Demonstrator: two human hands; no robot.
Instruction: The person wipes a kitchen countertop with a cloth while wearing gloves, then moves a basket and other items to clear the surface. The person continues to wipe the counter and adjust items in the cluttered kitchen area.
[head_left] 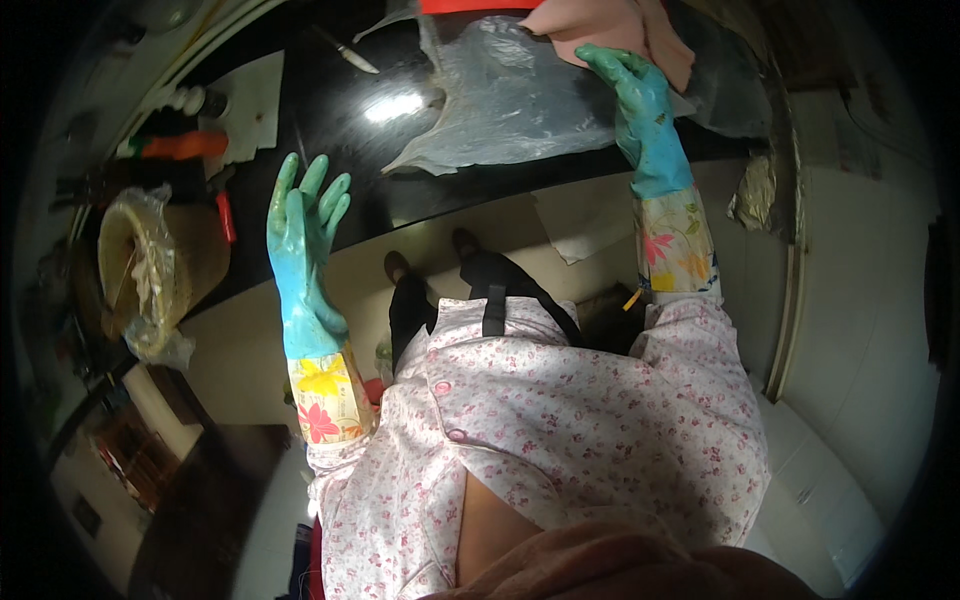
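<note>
Left hand [305, 235] held at desk [325, 120] edge, grip spread. Right hand [645, 110] placed at pink cloth [605, 24], grip curled; whether cloth is pinched cannot be told. Cloth seen at desk's far side, by plastic sheet [510, 105].

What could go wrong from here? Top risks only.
1. What looks like a knife lies on the dark counter; the open left hand might get nicked reaching there.
2. The wrinkled plastic sheet lies near the counter's front edge; it could slip or snag.
3. The right hand is at the pink material, grip unclear; it might slip.
</note>
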